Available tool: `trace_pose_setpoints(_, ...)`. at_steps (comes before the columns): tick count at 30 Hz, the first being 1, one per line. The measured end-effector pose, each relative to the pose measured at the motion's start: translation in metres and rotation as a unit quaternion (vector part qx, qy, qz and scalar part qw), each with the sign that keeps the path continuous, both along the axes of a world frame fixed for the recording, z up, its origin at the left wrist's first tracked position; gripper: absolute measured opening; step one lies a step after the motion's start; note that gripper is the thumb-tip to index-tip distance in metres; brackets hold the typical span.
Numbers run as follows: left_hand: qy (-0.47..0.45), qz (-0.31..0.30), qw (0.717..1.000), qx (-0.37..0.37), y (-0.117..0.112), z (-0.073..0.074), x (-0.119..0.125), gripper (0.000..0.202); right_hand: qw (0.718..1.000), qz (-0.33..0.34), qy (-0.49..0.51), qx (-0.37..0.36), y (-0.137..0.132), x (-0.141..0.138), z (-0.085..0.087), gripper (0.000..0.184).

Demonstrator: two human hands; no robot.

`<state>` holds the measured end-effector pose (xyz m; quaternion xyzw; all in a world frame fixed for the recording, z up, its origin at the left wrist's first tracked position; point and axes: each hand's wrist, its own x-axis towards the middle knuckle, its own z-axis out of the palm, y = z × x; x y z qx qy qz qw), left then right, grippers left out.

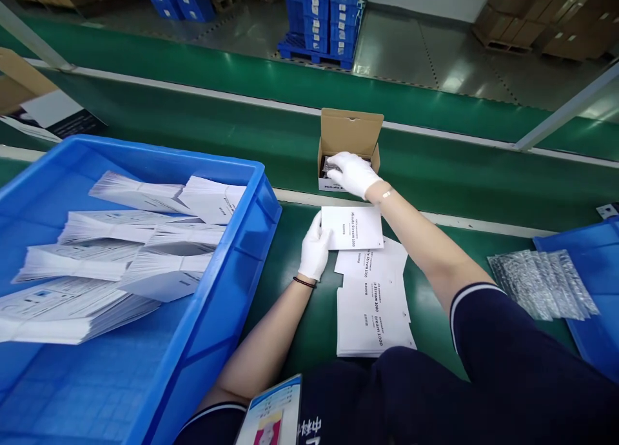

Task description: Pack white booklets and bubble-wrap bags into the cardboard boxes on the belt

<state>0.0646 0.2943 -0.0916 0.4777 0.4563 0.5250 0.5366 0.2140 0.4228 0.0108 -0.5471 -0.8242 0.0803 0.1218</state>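
An open cardboard box (350, 132) stands on the green conveyor belt, lid up. My right hand (352, 173), in a white glove, reaches into the box and presses on a silvery packet (331, 166) inside; its fingers are curled. My left hand (314, 247), also gloved, grips the left edge of a white booklet (353, 227) lying on the near green bench. Below it lie several more white booklets (372, 303) in a loose stack.
A large blue bin (227, 284) at my left holds several stacks of white booklets (120, 251). Another blue bin (594, 264) at the right carries silvery bubble bags (541, 280). Blue crates on a pallet (324, 16) and cardboard cartons (541, 16) stand beyond the belt.
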Motion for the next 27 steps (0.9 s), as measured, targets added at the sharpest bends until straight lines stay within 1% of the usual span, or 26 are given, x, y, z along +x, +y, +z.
trace_pose_setpoints(1, -0.031, 0.012, 0.999, -0.012, 0.002, 0.0, -0.001, 0.066, 0.997, 0.069, -0.001, 0.03, -0.024, 0.0, 0.002, 0.041)
trace_pose_setpoints(2, -0.067, 0.018, 0.997, -0.028, 0.004, 0.0, -0.001, 0.068, 0.989, 0.141, -0.023, 0.031, -0.05, -0.001, 0.002, 0.044)
trace_pose_setpoints(3, -0.106, 0.015, 0.993, -0.045, 0.006, 0.0, -0.001, 0.07, 0.981, 0.184, -0.057, 0.025, -0.074, 0.0, 0.0, 0.046)
trace_pose_setpoints(4, -0.141, 0.004, 0.988, -0.06, 0.007, 0.001, -0.001, 0.07, 0.974, 0.206, -0.084, 0.03, -0.096, 0.001, -0.003, 0.045)
trace_pose_setpoints(5, -0.167, -0.013, 0.983, -0.071, 0.007, 0.002, 0.0, 0.068, 0.972, 0.211, -0.102, 0.035, -0.113, 0.003, -0.006, 0.04)
trace_pose_setpoints(6, -0.179, -0.027, 0.98, -0.079, 0.007, 0.003, 0.0, 0.065, 0.972, 0.203, -0.11, 0.042, -0.124, 0.007, -0.008, 0.037)
trace_pose_setpoints(7, -0.18, -0.038, 0.979, -0.084, 0.005, 0.004, 0.001, 0.063, 0.975, 0.185, -0.106, 0.056, -0.128, 0.012, -0.008, 0.037)
trace_pose_setpoints(9, -0.166, -0.042, 0.982, -0.085, 0.003, 0.005, 0.001, 0.063, 0.984, 0.121, -0.084, 0.096, -0.121, 0.025, -0.005, 0.043)
trace_pose_setpoints(11, -0.15, -0.04, 0.984, -0.082, 0.001, 0.005, 0.001, 0.067, 0.986, 0.049, -0.068, 0.143, -0.096, 0.041, 0.002, 0.047)
trace_pose_setpoints(13, -0.134, -0.045, 0.988, -0.068, -0.001, 0.004, 0.0, 0.067, 0.985, -0.002, -0.07, 0.16, -0.064, 0.055, 0.005, 0.048)
trace_pose_setpoints(14, -0.122, -0.045, 0.99, -0.056, -0.001, 0.004, 0.0, 0.067, 0.986, -0.013, -0.077, 0.146, -0.049, 0.061, 0.003, 0.046)
trace_pose_setpoints(16, -0.085, -0.041, 0.995, -0.022, -0.003, 0.005, -0.002, 0.064, 0.992, -0.018, -0.093, 0.082, -0.024, 0.07, -0.008, 0.05)
trace_pose_setpoints(18, -0.023, -0.022, 0.999, 0.008, -0.006, 0.006, -0.005, 0.06, 0.995, -0.016, -0.094, 0.021, -0.01, 0.078, -0.023, 0.06)
trace_pose_setpoints(19, 0.02, -0.01, 1.0, 0.016, -0.008, 0.007, -0.007, 0.058, 0.996, -0.017, -0.09, 0.006, -0.009, 0.08, -0.029, 0.064)
trace_pose_setpoints(21, 0.134, 0.004, 0.991, 0.023, -0.01, 0.01, -0.01, 0.054, 0.996, -0.03, -0.079, 0.019, -0.017, 0.085, -0.038, 0.066)
trace_pose_setpoints(22, 0.201, 0.0, 0.979, 0.029, -0.01, 0.012, -0.011, 0.052, 0.996, -0.042, -0.073, 0.036, -0.027, 0.087, -0.04, 0.066)
trace_pose_setpoints(24, 0.326, -0.033, 0.944, 0.049, -0.01, 0.015, -0.013, 0.052, 0.994, -0.066, -0.056, 0.062, -0.055, 0.09, -0.04, 0.064)
trace_pose_setpoints(25, 0.371, -0.058, 0.925, 0.059, -0.01, 0.017, -0.013, 0.055, 0.994, -0.076, -0.042, 0.063, -0.073, 0.09, -0.04, 0.061)
trace_pose_setpoints(27, 0.418, -0.11, 0.899, 0.069, -0.008, 0.018, -0.013, 0.066, 0.995, -0.095, -0.014, 0.034, -0.111, 0.09, -0.043, 0.054)
